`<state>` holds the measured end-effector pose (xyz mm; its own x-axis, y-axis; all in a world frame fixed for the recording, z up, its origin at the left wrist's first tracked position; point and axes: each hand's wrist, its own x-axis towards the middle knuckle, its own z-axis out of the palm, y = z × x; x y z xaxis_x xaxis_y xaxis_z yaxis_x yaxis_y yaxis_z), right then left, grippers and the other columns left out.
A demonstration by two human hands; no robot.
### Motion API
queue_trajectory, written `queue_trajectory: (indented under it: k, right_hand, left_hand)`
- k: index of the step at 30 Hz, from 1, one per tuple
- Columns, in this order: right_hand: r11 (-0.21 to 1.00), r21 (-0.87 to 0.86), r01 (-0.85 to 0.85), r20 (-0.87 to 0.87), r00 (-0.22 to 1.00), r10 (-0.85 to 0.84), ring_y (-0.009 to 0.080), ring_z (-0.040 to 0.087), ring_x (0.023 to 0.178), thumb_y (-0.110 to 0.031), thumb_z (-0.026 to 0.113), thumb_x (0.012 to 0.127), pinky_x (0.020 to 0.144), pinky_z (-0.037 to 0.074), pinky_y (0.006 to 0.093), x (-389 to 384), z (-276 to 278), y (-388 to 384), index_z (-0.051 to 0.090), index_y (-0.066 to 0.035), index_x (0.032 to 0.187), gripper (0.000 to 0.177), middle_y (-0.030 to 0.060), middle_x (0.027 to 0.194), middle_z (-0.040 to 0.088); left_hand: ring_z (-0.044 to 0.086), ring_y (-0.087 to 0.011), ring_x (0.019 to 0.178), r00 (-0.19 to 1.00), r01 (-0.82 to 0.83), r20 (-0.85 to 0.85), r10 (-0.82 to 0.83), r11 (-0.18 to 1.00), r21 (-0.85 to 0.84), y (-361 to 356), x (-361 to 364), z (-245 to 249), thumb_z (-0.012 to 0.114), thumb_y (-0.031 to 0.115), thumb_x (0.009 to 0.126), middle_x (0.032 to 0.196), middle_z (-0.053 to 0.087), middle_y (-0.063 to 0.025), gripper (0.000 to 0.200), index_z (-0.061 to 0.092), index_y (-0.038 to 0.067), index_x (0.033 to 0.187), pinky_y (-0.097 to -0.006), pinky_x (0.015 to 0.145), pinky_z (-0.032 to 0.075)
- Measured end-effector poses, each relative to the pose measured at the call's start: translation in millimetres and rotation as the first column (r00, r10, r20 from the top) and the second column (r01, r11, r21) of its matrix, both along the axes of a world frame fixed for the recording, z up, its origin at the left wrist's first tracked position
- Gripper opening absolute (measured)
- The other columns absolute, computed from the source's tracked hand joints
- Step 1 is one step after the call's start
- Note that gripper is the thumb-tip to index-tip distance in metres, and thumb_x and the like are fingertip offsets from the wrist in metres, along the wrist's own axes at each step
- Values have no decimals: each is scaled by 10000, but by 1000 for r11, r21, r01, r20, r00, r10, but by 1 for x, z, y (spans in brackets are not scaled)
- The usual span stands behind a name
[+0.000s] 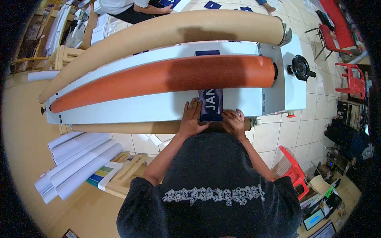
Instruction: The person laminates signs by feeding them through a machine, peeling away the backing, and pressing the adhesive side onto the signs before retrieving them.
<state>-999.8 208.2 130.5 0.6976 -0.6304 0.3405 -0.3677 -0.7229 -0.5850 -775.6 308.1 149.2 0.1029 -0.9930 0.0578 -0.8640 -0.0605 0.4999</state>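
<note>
A dark blue printed sheet [211,105] with large white letters lies on the machine's white bed, running under the orange roller [174,73]. My left hand [192,119] rests flat at the sheet's left edge, fingers stretched toward the roller. At the right edge, near the sheet's front corner, is my right hand [234,123], its fingers slightly bent and spread, fingertips touching the border. Beyond the roller another dark blue strip [207,52] shows on the bed; the stretch between is hidden by the roller.
A long brown roll [178,29] spans the machine's far side. A black handwheel [301,68] stands at the right end, above a red button [291,116]. White paper rolls [79,162] lie at left, a red chair [293,170] at right. Another person [135,8] sits across.
</note>
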Motion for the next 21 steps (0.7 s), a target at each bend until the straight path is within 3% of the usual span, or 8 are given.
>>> queue_trajectory:
  k: [13, 21]
  right_hand:
    - [994, -104, -36, -47, 998, 31, 219, 574, 1100, -146, 765, 692, 1028, 347, 460, 3, 3, -2, 686, -123, 1048, 366, 49, 1195, 626]
    - [994, -46, -100, -35, 994, 99, 221, 569, 1108, -171, 747, 722, 991, 403, 436, 22, 6, -13, 675, -120, 1077, 366, 52, 1207, 620]
  left_hand:
    - [274, -347, 1379, 998, 1, 60, -2, 1000, 21, 2, 3, 0, 722, 477, 707, 1455, 315, -224, 947, 313, -11, 1408, -478, 1134, 207]
    - [295, -341, 1372, 997, -26, 67, 24, 999, 28, -3, 21, 4, 712, 493, 706, 1459, 320, -219, 939, 324, 7, 1411, -477, 1124, 226]
